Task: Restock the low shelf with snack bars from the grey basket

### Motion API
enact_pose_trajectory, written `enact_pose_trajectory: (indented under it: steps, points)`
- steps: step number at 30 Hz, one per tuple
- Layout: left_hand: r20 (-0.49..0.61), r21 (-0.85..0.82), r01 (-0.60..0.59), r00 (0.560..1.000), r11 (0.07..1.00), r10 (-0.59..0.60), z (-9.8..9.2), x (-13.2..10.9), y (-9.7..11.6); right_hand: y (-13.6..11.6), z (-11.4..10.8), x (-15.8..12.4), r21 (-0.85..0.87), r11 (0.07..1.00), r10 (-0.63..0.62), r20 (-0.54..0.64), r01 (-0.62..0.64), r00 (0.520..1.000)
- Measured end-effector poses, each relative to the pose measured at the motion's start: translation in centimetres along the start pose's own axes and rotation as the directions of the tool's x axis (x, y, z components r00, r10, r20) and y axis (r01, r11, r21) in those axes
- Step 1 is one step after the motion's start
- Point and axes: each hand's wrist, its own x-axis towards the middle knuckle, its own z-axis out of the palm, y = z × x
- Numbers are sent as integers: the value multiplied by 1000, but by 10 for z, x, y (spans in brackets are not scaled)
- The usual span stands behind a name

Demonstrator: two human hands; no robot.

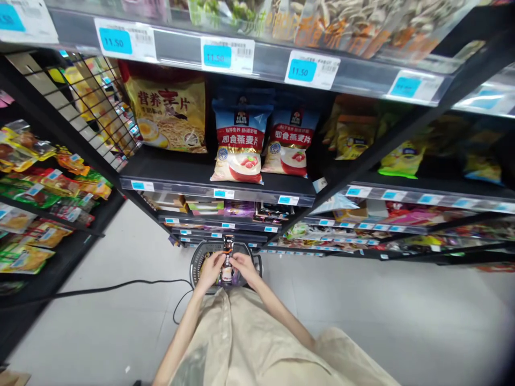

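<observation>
Low in front of my body, both hands hold a narrow black snack packet (227, 260) with a pale lower end. My left hand (213, 267) grips its left edge, fingers closed. My right hand (245, 267) pinches the right edge. Beneath them stands a dark grey shopping basket (195, 268) with slotted sides. Some packages lie inside it, mostly covered by my hands and the packet, including something purple. Small print on the packet is too fine to read.
Oatmeal bags (240, 142) and a yellow cereal bag (169, 115) stand on the shelf (169, 169) ahead. A wire mesh divider (100, 102) and packed snack racks (36, 193) are at left. A black cable (120, 287) runs across the grey floor (350, 316).
</observation>
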Motion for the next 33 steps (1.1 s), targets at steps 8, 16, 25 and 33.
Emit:
enact_pose_trajectory:
  steps: [8,16,25,33]
  points:
    - [-256,-415,28,955,909,-147,-20,79,28,-15,-21,3,28,999,-19,-48,20,999]
    - [-386,-653,-42,877,757,-285,-32,186,72,-8,-53,0,54,999,6,-158,3,987]
    - [-448,-690,-44,811,723,-377,-39,238,86,3,-68,-17,110,994,35,-232,-10,972]
    - [-356,-751,-36,863,659,-358,-36,206,68,-8,-65,-18,116,993,25,-229,1,973]
